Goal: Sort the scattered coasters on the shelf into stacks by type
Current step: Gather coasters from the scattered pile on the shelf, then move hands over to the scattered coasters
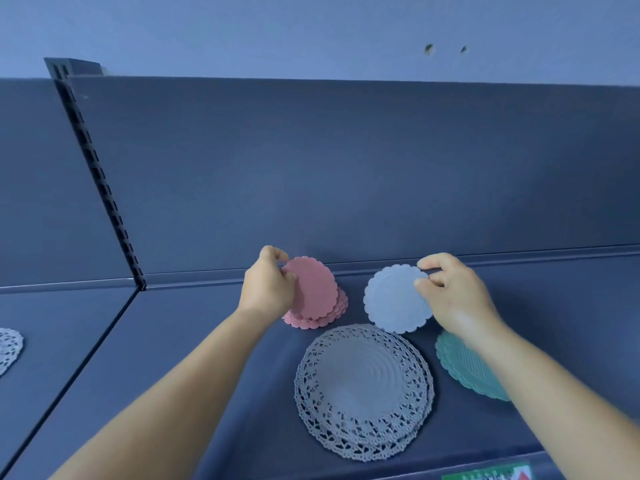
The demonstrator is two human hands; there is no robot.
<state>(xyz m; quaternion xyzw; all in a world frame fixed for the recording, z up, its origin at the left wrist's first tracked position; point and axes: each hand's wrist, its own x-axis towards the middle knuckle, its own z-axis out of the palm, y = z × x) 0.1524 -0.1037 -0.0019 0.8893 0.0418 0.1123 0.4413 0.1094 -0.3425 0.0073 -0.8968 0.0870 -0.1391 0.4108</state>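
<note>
The left hand pinched a round scalloped pink coaster, tilted over the pink stack at the shelf's back. The right hand pinched a pale blue scalloped coaster held just above the large grey lace doilies; each should go down flat, edges squared, on its own kind

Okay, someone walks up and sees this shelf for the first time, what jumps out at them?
First, the two hands raised at mid-shelf: the left hand holds a pink coaster tilted above the pink stack, and the right hand pinches a pale blue coaster beside it. Next, the large grey lace doily stack in front, with a teal coaster pile to its right, partly under the right forearm.
</note>
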